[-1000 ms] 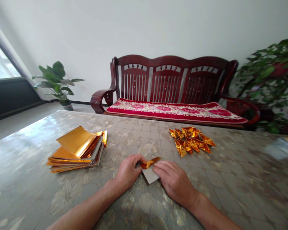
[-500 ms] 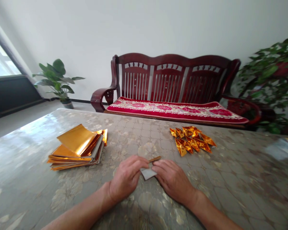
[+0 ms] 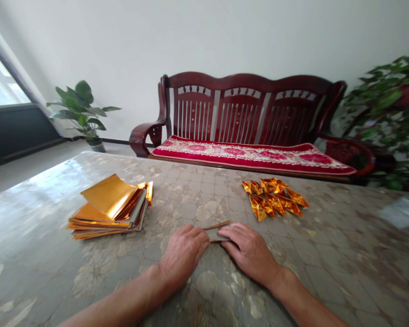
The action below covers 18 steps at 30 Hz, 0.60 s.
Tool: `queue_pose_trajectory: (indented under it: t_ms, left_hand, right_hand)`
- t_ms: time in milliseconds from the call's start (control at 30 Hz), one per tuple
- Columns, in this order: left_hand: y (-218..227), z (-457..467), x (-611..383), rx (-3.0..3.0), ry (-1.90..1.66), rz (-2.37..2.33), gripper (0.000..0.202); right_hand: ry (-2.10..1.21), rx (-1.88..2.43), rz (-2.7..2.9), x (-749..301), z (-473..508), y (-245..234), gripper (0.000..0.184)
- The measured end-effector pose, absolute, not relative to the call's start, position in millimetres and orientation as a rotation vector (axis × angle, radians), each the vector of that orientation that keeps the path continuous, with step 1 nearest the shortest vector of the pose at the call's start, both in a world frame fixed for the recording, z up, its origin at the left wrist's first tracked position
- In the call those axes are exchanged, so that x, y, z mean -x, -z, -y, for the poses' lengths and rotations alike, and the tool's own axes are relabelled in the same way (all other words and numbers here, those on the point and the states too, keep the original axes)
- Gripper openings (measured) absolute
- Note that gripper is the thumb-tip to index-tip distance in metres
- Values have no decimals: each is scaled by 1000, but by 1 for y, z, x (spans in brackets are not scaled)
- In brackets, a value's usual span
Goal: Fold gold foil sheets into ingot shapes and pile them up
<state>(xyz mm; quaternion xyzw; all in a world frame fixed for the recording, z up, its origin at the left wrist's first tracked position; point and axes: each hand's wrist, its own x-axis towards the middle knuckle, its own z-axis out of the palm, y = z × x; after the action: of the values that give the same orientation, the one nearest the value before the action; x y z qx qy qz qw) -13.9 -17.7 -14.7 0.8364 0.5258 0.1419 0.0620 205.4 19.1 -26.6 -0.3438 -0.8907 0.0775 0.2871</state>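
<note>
A small sheet of foil paper point(image 3: 216, 225), part folded, lies on the table in front of me, with narrow gold-brown edges showing at its far and near sides. My left hand point(image 3: 185, 250) is closed on its left end, fingers bent over the near edge. On the right end, my right hand point(image 3: 249, 250) pinches the same paper between thumb and fingers. Most of the sheet is hidden under my fingers. Beyond my right hand sits a cluster of folded gold foil pieces point(image 3: 275, 198), pointed at their ends.
To the left is an uneven stack of gold foil sheets point(image 3: 107, 200). A clear plastic bag point(image 3: 400, 212) rests at the table's right. Behind the patterned table point(image 3: 191, 181) stands a dark wooden bench point(image 3: 236, 109) with a red floral cushion point(image 3: 252, 154). Potted plants flank it.
The grey flap that pointed toward me has been folded inward, leaving a thin straight near edge. My fingers have shifted onto that edge. The stack and folded pieces remain in place.
</note>
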Motion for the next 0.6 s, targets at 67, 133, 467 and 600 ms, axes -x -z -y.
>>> queue_pose_trajectory:
  t_ms: [67,133,467,600]
  left_hand:
    - [14,17,17,-2517,-453,-1571,28]
    - [14,16,21,-2506,-465,-1529,27]
    - [12,15,30,-2499,-533,-1473,28]
    - [11,15,29,-2462,-587,-1539,27]
  right_hand:
    - [-240,971,2351,-211,-22,25,15]
    - [-286,997,2340,-215,-24,24,12]
    - [-365,1053,2284,-212,-28,19,25]
    - [-337,1084,2273,-209,-28,21,25]
